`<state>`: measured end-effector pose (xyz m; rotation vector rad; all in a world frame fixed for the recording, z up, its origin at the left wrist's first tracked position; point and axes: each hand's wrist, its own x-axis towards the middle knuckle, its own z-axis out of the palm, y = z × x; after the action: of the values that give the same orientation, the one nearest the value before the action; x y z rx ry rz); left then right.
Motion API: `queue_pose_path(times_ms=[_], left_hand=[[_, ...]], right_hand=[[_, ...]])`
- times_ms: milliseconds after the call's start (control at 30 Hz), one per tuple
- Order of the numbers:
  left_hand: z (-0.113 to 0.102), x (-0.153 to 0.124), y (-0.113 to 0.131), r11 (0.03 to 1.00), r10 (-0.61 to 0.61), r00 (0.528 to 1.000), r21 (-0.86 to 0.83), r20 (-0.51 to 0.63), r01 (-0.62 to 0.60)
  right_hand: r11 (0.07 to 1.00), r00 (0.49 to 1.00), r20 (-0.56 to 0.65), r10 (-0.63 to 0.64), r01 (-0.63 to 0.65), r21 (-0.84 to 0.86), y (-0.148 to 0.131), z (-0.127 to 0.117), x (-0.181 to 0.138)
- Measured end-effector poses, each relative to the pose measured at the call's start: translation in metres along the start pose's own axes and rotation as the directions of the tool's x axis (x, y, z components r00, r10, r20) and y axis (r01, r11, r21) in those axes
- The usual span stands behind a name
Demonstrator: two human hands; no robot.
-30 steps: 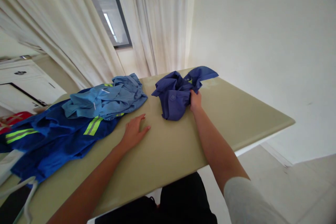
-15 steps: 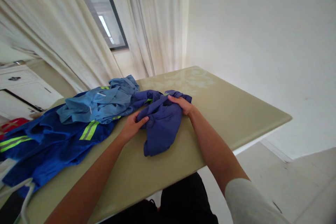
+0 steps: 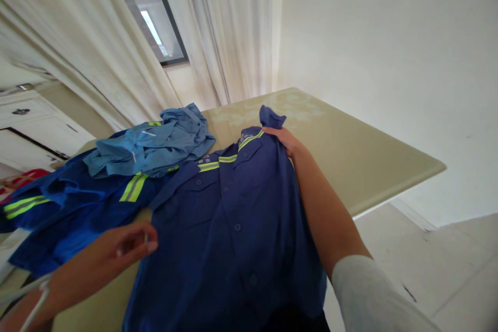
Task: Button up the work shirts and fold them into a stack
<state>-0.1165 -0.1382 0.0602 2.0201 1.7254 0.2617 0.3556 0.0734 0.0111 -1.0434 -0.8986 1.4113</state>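
A dark blue work shirt (image 3: 237, 218) with buttons, chest pockets and a yellow-grey reflective stripe lies spread, front side up, over the table and hangs past its near edge. My right hand (image 3: 283, 137) grips the shirt's cloth at its far right, by the end of the stripe; a bit of cloth stands up beyond the fingers. To the shirt's left, my left hand (image 3: 134, 241) hovers with fingers curled and a gap to the thumb, holding nothing. Its nearest neighbours are the shirt's left side and a bright blue garment (image 3: 89, 218) with reflective bands.
Crumpled light blue garments (image 3: 155, 145) lie on top of the bright blue one. A red item (image 3: 25, 181) is at the far left. The beige table (image 3: 350, 155) reaches toward the white wall and curtains. A white cord-like loop (image 3: 37, 293) crosses the lower left.
The bunched dark blue shirt has opened out toward me, showing its front and stripe. My left hand has let go and moved left and nearer. My right hand still grips cloth.
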Motion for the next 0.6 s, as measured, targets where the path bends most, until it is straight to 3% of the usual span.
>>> queue_pose_path(times_ms=[33, 100, 167, 200, 233, 300, 367, 433, 467, 500, 567, 600], left_hand=[[0.0, 0.021, 0.012, 0.998, 0.055, 0.998, -0.045, 0.033, -0.053], [0.004, 0.07, 0.037, 0.985, 0.148, 0.982, -0.069, -0.121, -0.157], [0.014, 0.119, 0.057, 0.969, 0.244, 0.919, 0.06, -0.311, -0.238], [0.02, 0.14, 0.065, 0.963, 0.262, 0.898, 0.151, -0.353, -0.222], [0.026, 0.159, 0.071, 0.954, 0.263, 0.903, 0.234, -0.341, -0.189], [0.032, 0.183, 0.079, 0.923, 0.222, 0.955, 0.36, -0.197, -0.14], [0.029, 0.188, 0.084, 0.899, 0.159, 0.985, 0.423, -0.073, -0.114], [0.018, 0.179, 0.089, 0.898, 0.16, 0.975, 0.432, -0.155, -0.079], [0.012, 0.171, 0.092, 0.907, 0.184, 0.943, 0.419, -0.279, -0.053], [0.005, 0.163, 0.095, 0.918, 0.212, 0.88, 0.395, -0.425, -0.03], [-0.005, 0.153, 0.101, 0.938, 0.258, 0.71, 0.347, -0.655, -0.022], [-0.008, 0.153, 0.102, 0.94, 0.279, 0.649, 0.338, -0.708, -0.036]], right_hand=[[0.998, 1.0, 0.024, 0.014, -0.012, -0.054, 0.003, 0.002, -0.001], [0.982, 0.999, 0.05, 0.015, -0.005, -0.187, 0.006, 0.003, -0.002], [0.954, 0.996, 0.088, -0.007, 0.034, -0.298, 0.008, 0.0, -0.003], [0.944, 0.993, 0.114, -0.025, 0.061, -0.325, 0.008, -0.001, -0.004], [0.94, 0.989, 0.136, -0.05, 0.093, -0.329, 0.007, -0.002, -0.005], [0.946, 0.981, 0.144, -0.128, 0.165, -0.279, 0.003, -0.003, -0.009], [0.957, 0.973, 0.103, -0.207, 0.223, -0.184, -0.004, -0.002, -0.013], [0.963, 0.965, 0.052, -0.255, 0.259, -0.075, -0.011, 0.001, -0.015], [0.958, 0.958, 0.018, -0.286, 0.287, -0.021, -0.015, 0.002, -0.015], [0.944, 0.944, -0.025, -0.329, 0.329, 0.024, -0.017, 0.004, -0.013], [0.903, 0.9, -0.124, -0.417, 0.426, 0.054, -0.019, 0.006, -0.006], [0.891, 0.882, -0.165, -0.441, 0.452, 0.033, -0.017, 0.006, -0.001]])
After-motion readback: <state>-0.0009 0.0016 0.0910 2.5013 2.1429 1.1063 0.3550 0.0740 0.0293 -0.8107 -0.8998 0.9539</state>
